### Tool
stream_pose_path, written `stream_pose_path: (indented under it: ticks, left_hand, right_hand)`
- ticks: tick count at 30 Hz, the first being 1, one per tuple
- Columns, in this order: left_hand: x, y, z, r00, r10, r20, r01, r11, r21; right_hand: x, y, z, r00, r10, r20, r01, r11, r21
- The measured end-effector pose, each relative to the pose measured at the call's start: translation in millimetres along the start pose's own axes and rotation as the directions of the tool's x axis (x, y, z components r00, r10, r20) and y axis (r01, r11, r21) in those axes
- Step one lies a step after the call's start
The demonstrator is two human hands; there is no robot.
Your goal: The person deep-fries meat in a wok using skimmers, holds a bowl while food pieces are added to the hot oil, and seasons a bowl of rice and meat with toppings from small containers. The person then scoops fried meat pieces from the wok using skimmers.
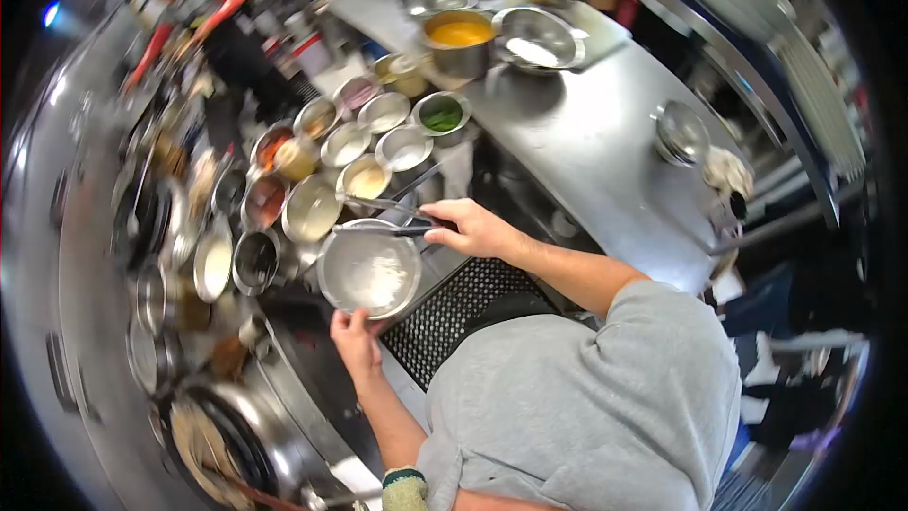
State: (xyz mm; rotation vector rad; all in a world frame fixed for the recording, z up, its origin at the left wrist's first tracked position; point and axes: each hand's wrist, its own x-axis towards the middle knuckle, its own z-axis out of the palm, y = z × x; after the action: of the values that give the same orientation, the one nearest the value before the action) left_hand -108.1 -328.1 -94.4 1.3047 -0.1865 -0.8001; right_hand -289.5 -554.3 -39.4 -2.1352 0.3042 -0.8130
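Observation:
My left hand [357,345] grips the near rim of a metal bowl [331,270], fingers and thumb closed on its edge. White powder or something like it lies inside the bowl. My right hand [470,227] is closed around the dark handle of a pair of tongs [402,208], whose two arms are spread apart. One arm crosses over the bowl's far rim; the other reaches toward a container of pale yellow food [365,180]. Whether the tongs touch that food I cannot tell.
Several small metal containers crowd beyond the bowl, one with green leaves [441,114]. A steel counter [605,161] on the right carries a pot of orange liquid [461,33] and metal bowls. A large pot [255,416] stands at lower left. Another person [203,9] stands at upper left.

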Motion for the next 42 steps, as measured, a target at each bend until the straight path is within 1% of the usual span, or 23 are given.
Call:
stream_pose_path:
  ticks: [3, 5, 6, 7, 10, 12, 15, 17, 19, 20, 21, 23, 24, 25, 27, 28, 29, 31, 32, 33, 35, 38, 42]
  left_hand:
    - [20.8, -33.9, 91.5, 0.91, -0.248, 0.332, 0.202, 0.965, 0.167]
    - [17.8, -41.2, 164.8, 0.815, -0.366, 0.448, 0.317, 0.931, 0.184]
    - [14.7, -47.2, 195.6, 0.78, -0.378, 0.498, 0.331, 0.925, 0.183]
    - [11.4, -53.2, 223.2, 0.747, -0.385, 0.542, 0.344, 0.922, 0.181]
    - [4.6, -72.0, 275.7, 0.703, -0.317, 0.636, 0.32, 0.94, 0.115]
    - [-6.3, -65.3, 291.7, 0.698, -0.359, 0.619, 0.281, 0.933, 0.224]
    - [-17.1, -56.2, 287.8, 0.68, -0.36, 0.639, 0.159, 0.923, 0.351]
    - [-19.0, -64.5, 272.7, 0.682, -0.309, 0.663, 0.145, 0.946, 0.291]
    - [-19.3, -59.0, 261.5, 0.75, -0.266, 0.605, 0.148, 0.96, 0.239]
    - [-19.8, -54.6, 250.6, 0.779, -0.238, 0.58, 0.138, 0.968, 0.212]
    - [-16.6, -65.1, 232.5, 0.854, -0.181, 0.488, 0.158, 0.983, 0.088]
    - [-15.5, -56.8, 183.5, 0.92, -0.075, 0.385, 0.052, 0.996, 0.069]
    - [-25.6, -45.8, 156.0, 0.961, -0.052, 0.273, 0.025, 0.994, 0.104]
    - [-40.5, -35.7, 126.9, 0.988, -0.032, 0.15, 0.012, 0.991, 0.135]
    - [-80.1, -31.1, 55.9, 0.991, 0.099, -0.088, -0.092, 0.992, 0.082]
    - [-109.4, -25.3, 18.6, 0.966, 0.092, -0.241, -0.048, 0.982, 0.184]
    - [-144.6, -19.7, -16.5, 0.925, 0.076, -0.372, 0.028, 0.963, 0.267]
    - [-233.4, -5.1, -64.7, 0.694, 0.08, -0.715, 0.338, 0.841, 0.422]
    - [-274.0, -12.2, -91.5, 0.593, 0.209, -0.778, 0.515, 0.644, 0.566]
    - [-315.8, -36.4, -119.1, 0.459, 0.306, -0.834, 0.591, 0.595, 0.544]
    - [-395.3, -45.9, -138.0, 0.232, 0.254, -0.939, 0.753, 0.564, 0.339]
    - [-458.2, -38.9, -150.8, -0.057, 0.206, -0.977, 0.81, 0.582, 0.075]
    - [-477.7, -1.8, -203.6, -0.222, 0.208, -0.953, 0.888, 0.447, -0.109]
  right_hand:
    - [-46.4, 9.0, -66.4, 0.986, 0.167, -0.015, -0.167, 0.985, -0.031]
    - [-73.5, 15.9, -102.9, 0.974, 0.207, -0.088, -0.214, 0.974, -0.077]
    - [-84.3, 7.6, -124.9, 0.918, 0.39, -0.071, -0.392, 0.919, -0.026]
    - [-96.8, 9.8, -141.0, 0.921, 0.384, -0.073, -0.386, 0.922, -0.022]
    - [-128.5, 17.4, -173.4, 0.864, 0.449, -0.229, -0.449, 0.892, 0.058]
    - [-135.4, 22.3, -190.3, 0.842, 0.431, -0.325, -0.463, 0.886, -0.024]
    - [-136.9, 46.7, -188.1, 0.878, 0.4, -0.263, -0.437, 0.894, -0.1]
    - [-117.4, 43.7, -172.9, 0.909, 0.4, -0.114, -0.409, 0.91, -0.073]
    - [-96.8, 41.7, -142.9, 0.92, 0.391, 0.022, -0.392, 0.92, 0.021]
    - [-84.1, 45.7, -126.3, 0.903, 0.371, 0.216, -0.399, 0.911, 0.103]
    - [-74.2, 45.4, -98.2, 0.956, 0.217, 0.197, -0.259, 0.94, 0.22]
    - [-59.8, 48.6, -44.5, 0.953, 0.043, 0.3, -0.177, 0.882, 0.436]
    - [-52.4, 33.7, -32.7, 0.782, 0.231, 0.579, -0.562, 0.662, 0.495]
    - [-49.2, 30.4, -10.8, 0.743, 0.164, 0.648, -0.587, 0.624, 0.516]
    - [-42.3, 17.2, 25.7, 0.66, 0.042, 0.75, -0.494, 0.777, 0.391]
    - [-42.4, 22.1, 44.7, 0.616, -0.006, 0.787, -0.452, 0.816, 0.36]
    - [-44.2, 28.2, 62.6, 0.584, -0.041, 0.81, -0.402, 0.853, 0.333]
    - [-45.5, 33.3, 85.0, 0.432, -0.087, 0.898, -0.351, 0.901, 0.256]
    - [-45.9, 33.1, 95.3, 0.354, -0.061, 0.933, -0.312, 0.933, 0.179]
    - [-50.3, 27.2, 104.7, 0.332, -0.041, 0.942, -0.27, 0.953, 0.137]
    - [-51.7, 27.2, 125.0, 0.22, -0.041, 0.975, -0.144, 0.987, 0.074]
    - [-42.1, 2.9, 152.3, 0.12, -0.045, 0.992, 0.157, 0.987, 0.026]
    - [-18.8, 9.5, 205.4, 0.105, -0.049, 0.993, 0.309, 0.951, 0.015]
